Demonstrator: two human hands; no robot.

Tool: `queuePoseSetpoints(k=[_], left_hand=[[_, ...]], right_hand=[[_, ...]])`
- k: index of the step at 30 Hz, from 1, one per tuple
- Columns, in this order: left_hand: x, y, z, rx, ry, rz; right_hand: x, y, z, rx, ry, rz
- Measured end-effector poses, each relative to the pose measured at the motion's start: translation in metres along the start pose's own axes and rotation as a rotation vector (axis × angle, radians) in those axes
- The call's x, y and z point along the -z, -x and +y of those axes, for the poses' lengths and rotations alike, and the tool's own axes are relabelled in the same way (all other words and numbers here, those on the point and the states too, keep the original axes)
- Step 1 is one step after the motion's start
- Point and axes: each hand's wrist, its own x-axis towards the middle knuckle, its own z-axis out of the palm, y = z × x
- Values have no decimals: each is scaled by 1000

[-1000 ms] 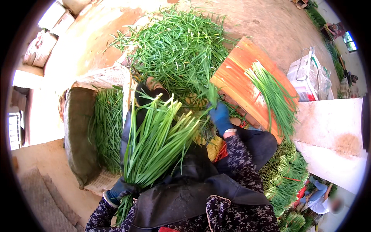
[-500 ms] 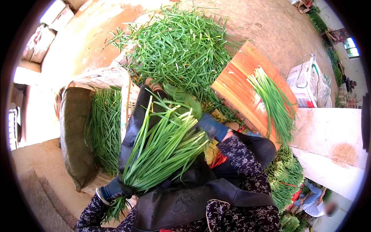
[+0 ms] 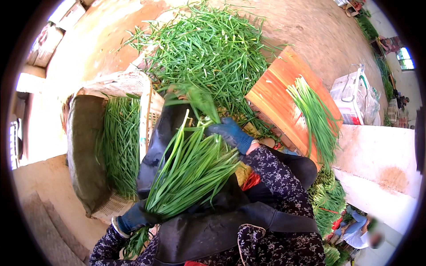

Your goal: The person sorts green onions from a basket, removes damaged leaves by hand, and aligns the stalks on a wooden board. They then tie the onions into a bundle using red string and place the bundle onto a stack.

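Left hand: the lower end of the bunch of green stalks [image 3: 191,177] is gripped by the blue-gloved left hand [image 3: 134,217]; the fingers are closed around it, and leaf tips [image 3: 138,243] are seen below the fist.
Right hand: a tuft of green strands [image 3: 199,101], blurred, is held by the blue-gloved right hand [image 3: 230,133] just above the bunch's upper end; the fingers are curled narrowly, though their exact closure on each strand cannot be told.
Bunch of green stalks: it is laid slantwise across the dark apron [image 3: 199,237], with its pale ends fanned upward and to the right.
Leaf heap: loose green leaves [image 3: 208,48] are piled on the floor [image 3: 301,22] beyond the feet.
Wooden board: a second set of stalks [image 3: 316,122] is laid along the right part of the orange-brown board [image 3: 270,91].
Crate: stalks [image 3: 122,150] are contained in the pale crate [image 3: 145,111] at the left, over whose outer side a dark olive cloth [image 3: 86,155] is draped.
Right margin: a white basket [image 3: 344,95] is placed beyond the board; tied bundles [image 3: 327,199] are stacked nearer, and another person [image 3: 355,235] is seen past them.
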Motion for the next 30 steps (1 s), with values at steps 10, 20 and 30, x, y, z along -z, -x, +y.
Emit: queuePoseSetpoints(k=[10, 20, 30], left_hand=[[-2, -6, 3, -153, -106, 2], [7, -15, -2, -214, -313, -20], [38, -8, -5, -324, -165, 16]], right_hand=[[38, -35, -63, 92, 397, -150], [19, -74, -32, 234, 705, 194], [90, 19, 10, -50, 741, -432]])
